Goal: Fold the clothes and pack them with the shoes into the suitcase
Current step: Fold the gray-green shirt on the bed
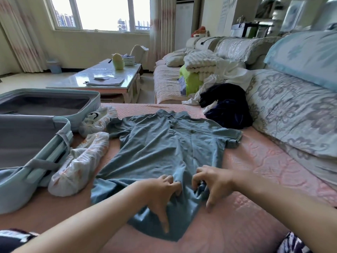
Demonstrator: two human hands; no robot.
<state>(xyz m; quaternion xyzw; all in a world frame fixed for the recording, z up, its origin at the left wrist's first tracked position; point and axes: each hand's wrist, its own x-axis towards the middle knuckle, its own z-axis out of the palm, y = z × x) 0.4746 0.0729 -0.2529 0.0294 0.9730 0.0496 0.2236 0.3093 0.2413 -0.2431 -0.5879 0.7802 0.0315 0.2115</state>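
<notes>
- Two bare forearms reach forward over a pink quilted cover (246,225), where the person sits.
- Close in, the left hand (160,190) grips the bottom edge of a blue-grey shirt (164,143). Its fingers curl into the bunched cloth and its thumb lies stretched along the fabric.
- Just beside it, the right hand (213,181) holds the same gathered fold, fingers hooked over it and thumb pointing down toward the cover. The hands sit close together with a ridge of cloth between them.
- The shirt lies face up on the cover with its collar at the far end and both short sleeves spread out. It is not yet folded.
- To the left, a shoe in a white wrapper (78,170) lies next to the shirt's edge, and a second wrapped shoe (98,119) lies further back near the left sleeve.
- Left of the shoes, a pale green suitcase (16,190) lies open, showing the grey lining of both halves.
- Beyond the right sleeve, a heap of dark clothes (226,106) rests against the flowered back cushion (291,110), with white clothes (231,73) and something bright green (191,83) behind it.
- Further off, a glossy coffee table (87,73) carries papers, and a bright window (102,11) fills the far wall.
</notes>
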